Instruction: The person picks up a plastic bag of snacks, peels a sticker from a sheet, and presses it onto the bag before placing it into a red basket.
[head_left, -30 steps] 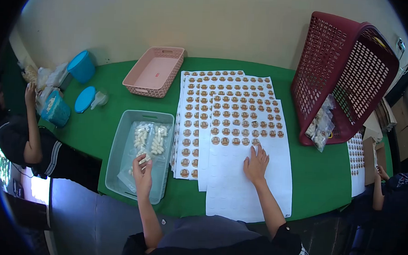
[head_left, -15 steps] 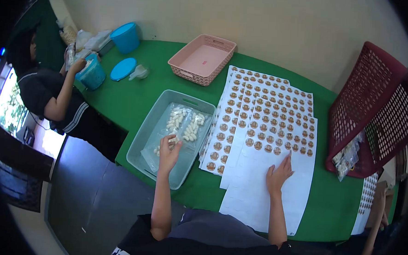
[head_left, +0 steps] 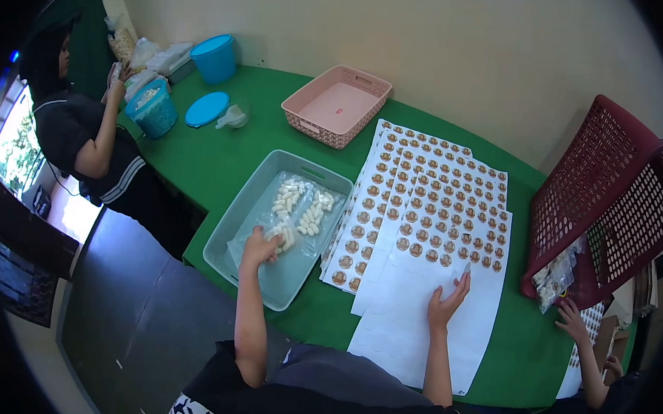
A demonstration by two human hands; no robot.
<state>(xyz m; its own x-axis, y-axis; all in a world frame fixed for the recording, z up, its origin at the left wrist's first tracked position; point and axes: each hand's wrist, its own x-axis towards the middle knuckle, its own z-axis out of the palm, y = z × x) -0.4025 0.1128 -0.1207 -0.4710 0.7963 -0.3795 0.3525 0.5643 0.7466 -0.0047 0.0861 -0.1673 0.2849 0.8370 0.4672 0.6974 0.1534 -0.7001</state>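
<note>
My left hand is in the grey-green tray, its fingers closed on a clear bag of white pieces. Two more filled clear bags lie beyond it in the tray. Over the printed sheet of round stickers, my right hand is raised, its thumb and index finger pinched near a small pale piece that looks like a sticker. Rows of brown round stickers fill the upper part of the sheet, while its lower part is bare white.
A pink basket stands behind the tray. A maroon basket with filled bags is at the right, a co-worker's hand beside it. Another person stands at the left near blue tubs.
My left hand has moved lower-left in the tray, onto the bag. My right hand has lifted slightly with a small piece at its fingertips. The co-worker's hand at the right has reached toward the maroon basket.
</note>
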